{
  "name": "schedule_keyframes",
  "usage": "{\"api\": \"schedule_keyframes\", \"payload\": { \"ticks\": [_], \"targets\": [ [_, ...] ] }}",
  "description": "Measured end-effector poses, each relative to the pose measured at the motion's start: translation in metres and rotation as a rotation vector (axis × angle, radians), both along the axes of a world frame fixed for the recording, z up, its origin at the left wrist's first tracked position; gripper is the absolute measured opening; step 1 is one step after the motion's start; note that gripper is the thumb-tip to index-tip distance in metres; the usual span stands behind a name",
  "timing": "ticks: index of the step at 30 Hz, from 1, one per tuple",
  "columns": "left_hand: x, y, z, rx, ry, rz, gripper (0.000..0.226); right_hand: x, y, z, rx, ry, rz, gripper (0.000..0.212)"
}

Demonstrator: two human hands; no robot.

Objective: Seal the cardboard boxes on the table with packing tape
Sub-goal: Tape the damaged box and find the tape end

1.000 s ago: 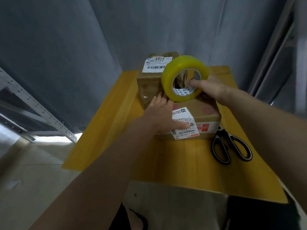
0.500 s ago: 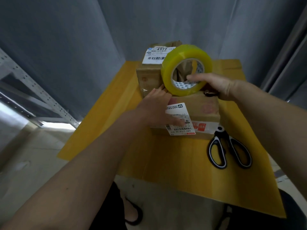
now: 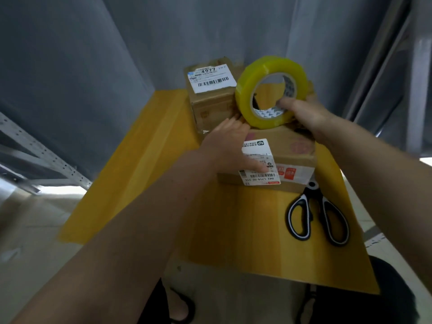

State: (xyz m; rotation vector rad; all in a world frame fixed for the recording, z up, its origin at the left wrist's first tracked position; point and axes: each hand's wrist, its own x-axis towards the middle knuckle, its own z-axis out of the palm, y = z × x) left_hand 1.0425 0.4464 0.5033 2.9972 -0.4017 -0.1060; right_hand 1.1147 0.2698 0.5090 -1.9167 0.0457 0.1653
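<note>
— While the left hand lies flat on the near cardboard box, what is the right hand doing?

— It grips the roll of yellow packing tape, thumb hooked through the core and fingers behind the ring. The roll stands on edge, held above the far end of that box, its opening facing the camera.

— And the left hand holds nothing?

— Nothing. Its fingers are straight and spread, pressing on the box top, with the thumb lying across the white shipping label that folds over the near edge.

— Where do the boxes sit?

— Both are on the yellow table, toward its far end. The near box is low and wide, with red printing on its front face. A taller second box stands just behind and to the left of it, carrying a barcode label marked 4977 on top. The two appear to touch, though the hand hides the join.

— Is any tape drawn out onto the box?

— I cannot tell; the roll is blurred.

— Anything else on the table?

— Black-and-white scissors lie closed, just beside the near box's right front corner, handles toward the person. Grey curtain hangs behind the table, and a perforated metal shelf frame shows at the left.
</note>
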Motion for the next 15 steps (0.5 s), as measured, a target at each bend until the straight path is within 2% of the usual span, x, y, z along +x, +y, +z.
{"api": "schedule_keyframes", "payload": {
  "ticks": [3, 9, 15],
  "targets": [
    [0.003, -0.001, -0.001, -0.002, -0.016, 0.005, 0.105, 0.0, 0.001, 0.002, -0.007, 0.018, 0.005, 0.029],
    [0.005, -0.005, -0.005, 0.066, -0.077, 0.104, 0.091, 0.009, 0.006, 0.004, 0.029, -0.082, 0.063, 0.01],
    [0.017, -0.02, -0.01, 0.103, -0.113, 0.186, 0.105, 0.023, 0.007, 0.009, 0.019, -0.058, 0.071, 0.018]
  ]
}}
